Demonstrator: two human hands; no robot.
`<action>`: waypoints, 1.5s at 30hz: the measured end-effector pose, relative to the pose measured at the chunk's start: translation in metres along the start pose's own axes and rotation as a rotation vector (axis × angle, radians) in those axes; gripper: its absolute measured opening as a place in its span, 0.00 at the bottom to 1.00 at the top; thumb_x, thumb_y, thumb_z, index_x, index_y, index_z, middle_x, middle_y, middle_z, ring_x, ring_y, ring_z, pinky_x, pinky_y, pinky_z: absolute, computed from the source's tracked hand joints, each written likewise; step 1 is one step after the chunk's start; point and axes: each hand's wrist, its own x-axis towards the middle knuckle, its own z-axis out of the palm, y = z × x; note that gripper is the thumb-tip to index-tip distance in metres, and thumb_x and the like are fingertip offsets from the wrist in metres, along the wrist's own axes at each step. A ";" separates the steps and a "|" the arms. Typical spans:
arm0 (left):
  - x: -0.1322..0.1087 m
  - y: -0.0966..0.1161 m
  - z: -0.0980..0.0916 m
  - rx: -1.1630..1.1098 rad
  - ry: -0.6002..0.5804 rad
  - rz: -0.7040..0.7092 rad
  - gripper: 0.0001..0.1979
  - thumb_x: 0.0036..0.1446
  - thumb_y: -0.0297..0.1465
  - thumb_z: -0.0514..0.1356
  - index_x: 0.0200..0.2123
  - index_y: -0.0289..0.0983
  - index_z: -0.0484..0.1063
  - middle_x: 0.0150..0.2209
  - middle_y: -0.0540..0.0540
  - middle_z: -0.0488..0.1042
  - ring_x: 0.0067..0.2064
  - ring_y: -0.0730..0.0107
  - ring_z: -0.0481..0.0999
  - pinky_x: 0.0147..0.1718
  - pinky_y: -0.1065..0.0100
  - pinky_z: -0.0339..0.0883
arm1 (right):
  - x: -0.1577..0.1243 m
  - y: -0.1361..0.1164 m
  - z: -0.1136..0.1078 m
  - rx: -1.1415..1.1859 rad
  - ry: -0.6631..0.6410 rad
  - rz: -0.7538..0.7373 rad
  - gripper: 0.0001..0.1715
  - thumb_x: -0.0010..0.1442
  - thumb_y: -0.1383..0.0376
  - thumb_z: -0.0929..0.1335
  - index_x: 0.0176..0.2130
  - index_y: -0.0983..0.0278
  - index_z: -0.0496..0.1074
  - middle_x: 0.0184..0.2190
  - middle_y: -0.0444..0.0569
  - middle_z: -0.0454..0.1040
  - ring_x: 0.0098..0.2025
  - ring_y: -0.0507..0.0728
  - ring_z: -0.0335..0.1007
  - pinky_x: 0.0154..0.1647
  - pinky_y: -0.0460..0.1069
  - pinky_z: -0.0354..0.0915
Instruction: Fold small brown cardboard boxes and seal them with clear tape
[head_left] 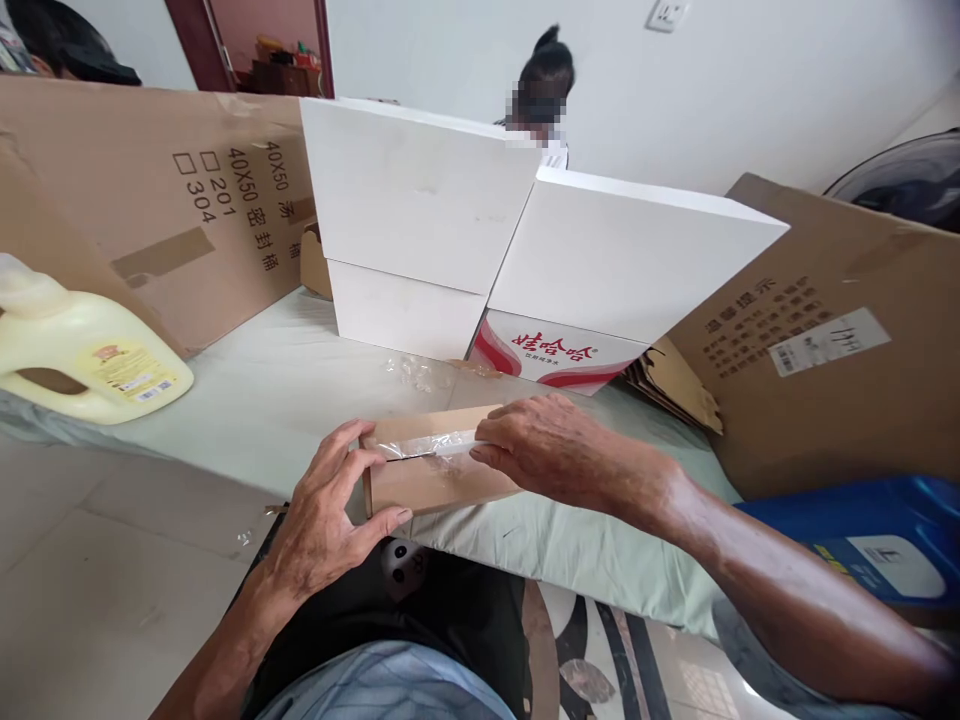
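A small brown cardboard box [442, 487] lies at the near edge of the cloth-covered table. Clear tape [431, 443] runs along its top seam, wrinkled and shiny, and a dark slit shows near the left end. My left hand [330, 510] grips that left end, fingers over the far corner and thumb along the near side. Over the right part of the seam, my right hand [544, 445] is closed in a pinch. A pale sliver sticks out from its fingertips; whether it is tape or a thin tool, I cannot tell.
White cartons [420, 200] stand behind the box. Large brown cartons [225, 190] flank both sides. A yellow jug [105, 350] lies left, a blue container [862, 545] right. Loose clear plastic [409, 372] lies behind the box. A person [544, 95] is beyond the cartons.
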 end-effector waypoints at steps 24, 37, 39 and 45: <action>0.051 -0.013 -0.030 -0.070 -0.185 -0.029 0.25 0.70 0.38 0.65 0.67 0.45 0.68 0.58 0.41 0.79 0.60 0.53 0.79 0.60 0.50 0.75 | -0.077 0.073 0.265 0.443 0.952 0.405 0.24 0.78 0.47 0.65 0.56 0.60 0.78 0.51 0.60 0.81 0.51 0.66 0.81 0.46 0.59 0.79; 0.069 -0.019 -0.045 -0.032 -0.344 0.104 0.14 0.76 0.37 0.57 0.52 0.45 0.83 0.55 0.41 0.81 0.55 0.58 0.82 0.55 0.59 0.79 | -0.011 0.000 0.164 0.359 0.941 -0.021 0.31 0.78 0.53 0.67 0.72 0.61 0.68 0.67 0.64 0.75 0.72 0.72 0.69 0.65 0.68 0.71; 0.074 -0.020 -0.047 -0.021 -0.371 0.106 0.14 0.76 0.36 0.57 0.53 0.45 0.83 0.54 0.41 0.81 0.54 0.58 0.82 0.52 0.61 0.79 | -0.010 -0.001 0.169 0.368 0.959 -0.014 0.30 0.77 0.55 0.67 0.72 0.61 0.68 0.66 0.64 0.76 0.70 0.72 0.70 0.65 0.68 0.72; 0.087 -0.018 -0.052 -0.054 -0.478 0.194 0.12 0.73 0.33 0.61 0.52 0.45 0.85 0.52 0.41 0.81 0.54 0.58 0.81 0.54 0.60 0.78 | -0.012 -0.003 0.172 0.353 0.989 -0.008 0.29 0.77 0.56 0.68 0.71 0.62 0.69 0.67 0.63 0.75 0.71 0.72 0.68 0.66 0.68 0.72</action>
